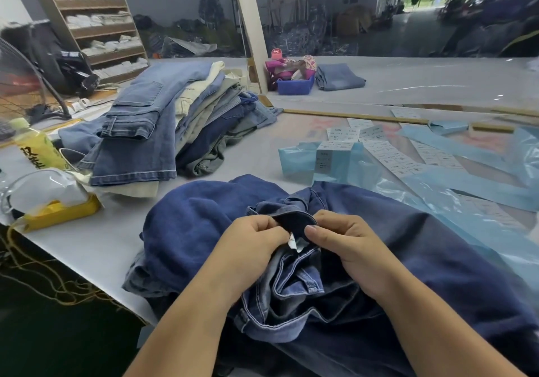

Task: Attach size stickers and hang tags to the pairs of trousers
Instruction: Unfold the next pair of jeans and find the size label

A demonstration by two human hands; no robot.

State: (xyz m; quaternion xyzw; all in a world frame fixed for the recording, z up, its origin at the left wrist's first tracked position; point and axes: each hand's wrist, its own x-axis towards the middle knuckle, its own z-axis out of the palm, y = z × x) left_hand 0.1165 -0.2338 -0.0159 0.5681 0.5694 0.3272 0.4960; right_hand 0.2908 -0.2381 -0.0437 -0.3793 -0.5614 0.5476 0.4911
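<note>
Holding a pair of dark blue trousers (pixel 423 254) in front of me, I work near the top edge of them. They lie in a big crumpled heap on the grey surface (pixel 96 245), close to my body.

My left hand (pixel 256 239) has its fingers curled, and it pinches a fold of the cloth along with a small white tag (pixel 292 242). My right hand (pixel 344 239) is curled too, and its thumb and fingers pinch the dark fold just beside the tag. Both hands are almost touching. I cannot read what is on the tag, because it is too small.

To my left, further back, sits a pile of folded trousers (pixel 163 123). Some are blue and some are a pale cream colour. Near that pile stands a yellow bottle (pixel 36 146), and a yellow pack of tissues (pixel 58 207) lies at the edge of the surface.

To my right, I see long white sticker sheets (pixel 388 155) with small print on them. They lie on shiny light blue plastic bags (pixel 466 187) spread over the surface. One blue bag stands up just beside the sheets.

Far back there is a blue tray (pixel 296 86) with pink things in it, and one more folded pair of jeans (pixel 339 77) is beside it. A wooden shelf (pixel 96 24) with white stacks stands at the back left.
</note>
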